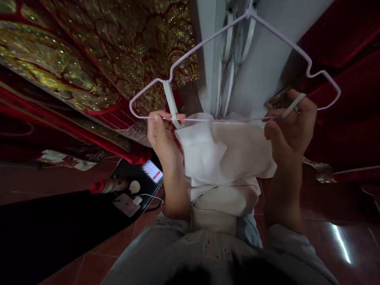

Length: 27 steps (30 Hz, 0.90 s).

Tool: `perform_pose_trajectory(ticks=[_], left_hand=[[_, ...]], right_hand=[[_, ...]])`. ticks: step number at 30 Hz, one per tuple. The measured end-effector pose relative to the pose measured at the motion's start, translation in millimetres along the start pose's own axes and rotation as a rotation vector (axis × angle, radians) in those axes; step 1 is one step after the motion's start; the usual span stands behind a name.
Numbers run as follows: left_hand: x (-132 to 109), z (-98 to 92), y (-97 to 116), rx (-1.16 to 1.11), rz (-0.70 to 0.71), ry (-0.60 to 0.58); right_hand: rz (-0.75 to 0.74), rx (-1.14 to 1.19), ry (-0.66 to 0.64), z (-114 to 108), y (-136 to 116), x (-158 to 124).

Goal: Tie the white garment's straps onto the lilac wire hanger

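Observation:
A pale pink clothes hanger [204, 39] stretches across the upper middle, with its bottom bar running between both hands. Below the bar hangs a white strapped garment [204, 154], loosely folded in front of my body. Its left strap loops over the hanger's left shoulder notch. My left hand [164, 136] is closed on the bottom bar beside that strap, thumb in front and fingertips behind. The right strap [293, 105] passes around a raised finger of my right hand [292, 126], whose thumb and other fingers are curled near the bar's right end.
Red and gold sequined garments [118, 47] hang at the left, and dark red fabric [353, 91] at the right. On a black surface [145, 198] lie a lit phone [153, 171], a second phone [127, 204] and a red-capped bottle [109, 186]. Red floor tiles [97, 263] lie below.

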State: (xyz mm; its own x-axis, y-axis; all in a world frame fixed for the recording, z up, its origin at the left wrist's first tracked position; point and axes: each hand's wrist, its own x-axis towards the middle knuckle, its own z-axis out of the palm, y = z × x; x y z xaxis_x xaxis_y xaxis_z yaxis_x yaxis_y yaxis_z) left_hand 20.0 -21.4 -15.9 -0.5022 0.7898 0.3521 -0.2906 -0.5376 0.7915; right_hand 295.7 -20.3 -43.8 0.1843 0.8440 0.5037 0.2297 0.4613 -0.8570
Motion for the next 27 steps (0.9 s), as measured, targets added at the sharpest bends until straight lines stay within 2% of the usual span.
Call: perform_pose_trajectory(ticks=[2, 4, 10, 14, 18, 20, 24, 27], left_hand=[[0, 0.6, -1, -0.061, 0.015, -0.004], [1, -0.9, -4, -0.089, 0.027, -0.014], [10, -11.9, -18, 0.096, -0.107, -0.032], [8, -28.6, -15, 0.125, -0.068, -0.113], [1, -47.2, 3, 0.316, -0.042, -0.266], [3, -49.5, 16, 0.324, -0.041, -0.293], [21, -41.1, 47, 0.091, -0.079, -0.302], [41, -36.9, 66, -0.150, -0.098, -0.184]], right_hand=[[-0.110, 0.015, 0.092, 2, -1, -1], [-0.168, 0.022, 0.113, 5, -3, -1], [-0.162, 0.045, 0.132, 12, -8, 4], [-0.142, 0.044, 0.145, 15, -8, 11], [-0.141, 0.054, 0.206, 23, -8, 12], [-0.149, 0.064, 0.228, 27, -10, 11], [-0.141, 0.021, 0.217, 29, -12, 8], [-0.107, -0.050, 0.171, 20, -8, 10]])
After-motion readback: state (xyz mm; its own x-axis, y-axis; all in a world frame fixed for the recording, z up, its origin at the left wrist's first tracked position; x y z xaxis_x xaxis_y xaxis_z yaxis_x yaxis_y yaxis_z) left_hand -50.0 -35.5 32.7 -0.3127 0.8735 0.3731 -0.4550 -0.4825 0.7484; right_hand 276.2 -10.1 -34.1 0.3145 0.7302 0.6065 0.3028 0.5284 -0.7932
